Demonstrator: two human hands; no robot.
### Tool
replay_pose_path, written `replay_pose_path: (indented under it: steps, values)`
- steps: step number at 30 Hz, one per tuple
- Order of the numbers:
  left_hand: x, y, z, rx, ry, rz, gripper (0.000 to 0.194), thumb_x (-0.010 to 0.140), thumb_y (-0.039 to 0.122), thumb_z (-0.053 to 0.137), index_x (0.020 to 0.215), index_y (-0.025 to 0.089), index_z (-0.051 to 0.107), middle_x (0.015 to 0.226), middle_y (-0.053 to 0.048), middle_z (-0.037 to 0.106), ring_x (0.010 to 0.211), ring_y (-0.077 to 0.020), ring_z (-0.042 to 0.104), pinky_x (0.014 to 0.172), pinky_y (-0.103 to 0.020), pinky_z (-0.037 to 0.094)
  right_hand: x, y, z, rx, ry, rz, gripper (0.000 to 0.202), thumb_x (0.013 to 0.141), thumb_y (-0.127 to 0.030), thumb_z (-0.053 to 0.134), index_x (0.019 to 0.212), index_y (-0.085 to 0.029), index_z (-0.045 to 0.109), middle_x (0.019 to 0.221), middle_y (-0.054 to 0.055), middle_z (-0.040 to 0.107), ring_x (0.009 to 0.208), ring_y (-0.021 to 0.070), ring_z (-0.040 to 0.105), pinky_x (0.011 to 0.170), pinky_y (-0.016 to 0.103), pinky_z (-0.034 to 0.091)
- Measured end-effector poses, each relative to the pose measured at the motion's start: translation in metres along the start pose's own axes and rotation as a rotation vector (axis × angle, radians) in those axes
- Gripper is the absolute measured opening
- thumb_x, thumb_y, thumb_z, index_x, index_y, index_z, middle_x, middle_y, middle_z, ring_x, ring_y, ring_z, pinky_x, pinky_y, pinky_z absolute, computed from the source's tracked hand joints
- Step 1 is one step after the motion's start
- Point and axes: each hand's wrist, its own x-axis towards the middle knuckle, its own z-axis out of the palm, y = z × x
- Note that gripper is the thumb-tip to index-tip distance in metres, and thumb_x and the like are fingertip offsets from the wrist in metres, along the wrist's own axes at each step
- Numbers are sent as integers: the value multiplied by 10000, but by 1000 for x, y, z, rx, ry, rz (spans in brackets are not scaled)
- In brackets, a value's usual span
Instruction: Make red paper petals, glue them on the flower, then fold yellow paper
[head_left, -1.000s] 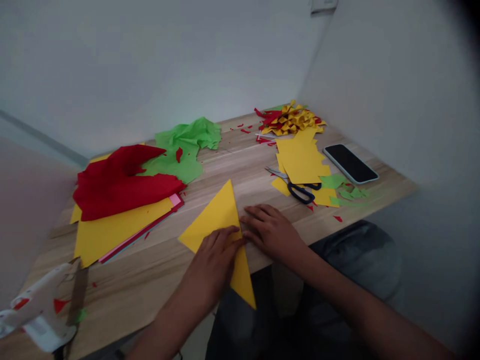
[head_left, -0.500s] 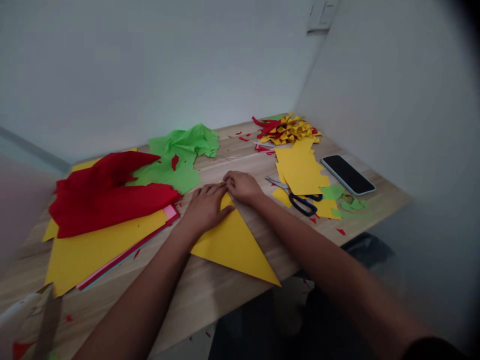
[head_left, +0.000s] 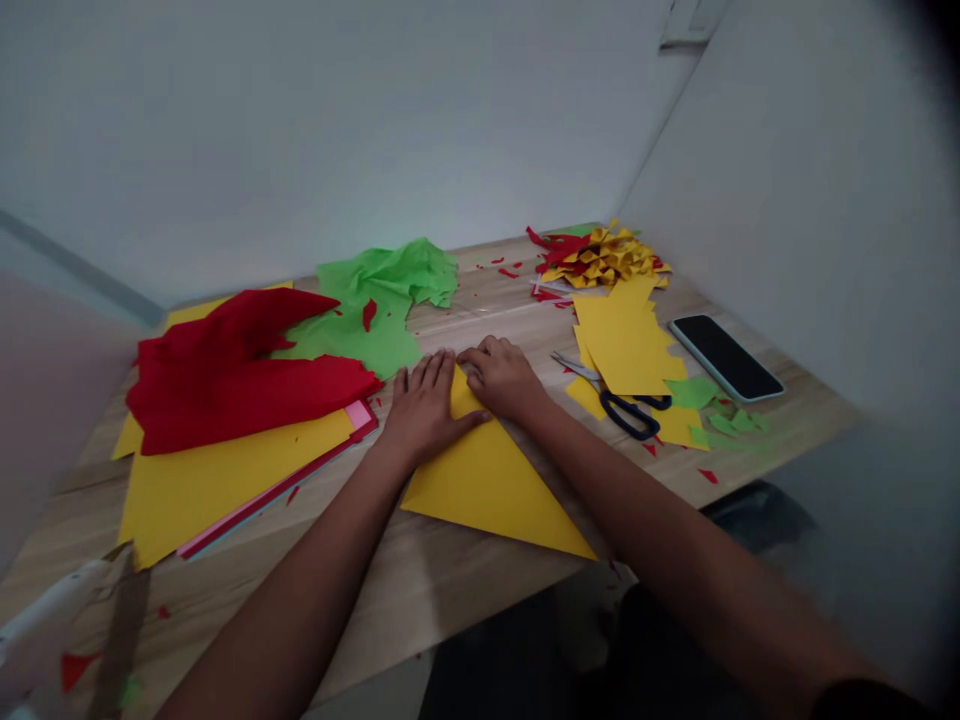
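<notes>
A sheet of yellow paper (head_left: 501, 485), folded into a triangle, lies on the wooden table in front of me. My left hand (head_left: 429, 405) rests flat on its upper left part, with the thumb stretched out across the paper. At the top corner my right hand (head_left: 506, 378) curls its fingers in at the right edge of the paper. Whether those fingers pinch the paper or only press on it is hidden. Just right of my right hand lie scissors (head_left: 626, 412) with dark handles, partly on yellow paper pieces (head_left: 624, 345).
Red crepe paper (head_left: 247, 390) covers yellow sheets (head_left: 225, 485) at left, beside green crepe paper (head_left: 375, 320). At the back right sits a pile of folded yellow strips (head_left: 611, 258). A phone (head_left: 726, 357) lies at right. A white tool (head_left: 56, 610) is at the lower left.
The view has swung slightly left, so everything appears further right. My left fingers have spread a little on the paper, and my right hand has drawn slightly away from them.
</notes>
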Motion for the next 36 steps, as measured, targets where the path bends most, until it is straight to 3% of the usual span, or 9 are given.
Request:
replay_pose_path:
  steps: [5, 8, 15, 22, 30, 36]
  values:
    - [-1, -8, 4, -101, 68, 37, 857, 883, 511, 510, 1554, 137, 132, 1623, -159, 236, 1455, -338, 291, 1173, -564, 192, 1, -1, -1, -27, -5, -19, 295, 943, -248, 505, 1207, -218, 635, 1086, 97, 607, 990, 247, 494, 846, 350, 338]
    - [0, -12, 4, -171, 123, 32, 884, 845, 430, 586, 1554, 181, 121, 1589, -142, 330, 1412, -334, 363, 1154, -533, 251, 0, 0, -3, -11, -26, -13, 284, 960, -248, 483, 1200, -205, 628, 1081, 102, 609, 993, 244, 498, 856, 347, 341]
    - [0, -13, 1, -236, 157, 38, 985, 808, 432, 644, 1559, 199, 50, 1566, -165, 351, 1400, -341, 377, 1128, -531, 289, -2, -6, -6, -15, -54, -14, 306, 942, -359, 538, 1191, -220, 649, 1082, 107, 602, 1008, 254, 515, 883, 357, 348]
    - [1, -13, 3, -250, 170, 58, 984, 830, 422, 623, 1564, 205, 5, 1473, -145, 479, 1353, -323, 433, 1116, -512, 302, -1, -14, -6, -97, -84, 13, 373, 922, -293, 513, 1285, -238, 581, 1091, 125, 594, 997, 276, 502, 848, 377, 342]
    - [0, -10, -3, -124, 68, 46, 867, 859, 454, 540, 1558, 150, 126, 1528, -164, 415, 1349, -358, 425, 1116, -523, 280, -2, -18, -6, -161, -68, 8, 364, 926, -261, 473, 1268, -226, 592, 1074, 138, 606, 988, 289, 505, 816, 386, 332]
    - [-3, -4, -6, -42, 18, 36, 834, 906, 492, 450, 1574, 159, 79, 1533, -168, 419, 1398, -349, 374, 1127, -538, 250, -3, -16, -10, -177, -127, -13, 410, 929, -230, 453, 1324, -214, 562, 1089, 146, 618, 975, 290, 521, 807, 388, 341]
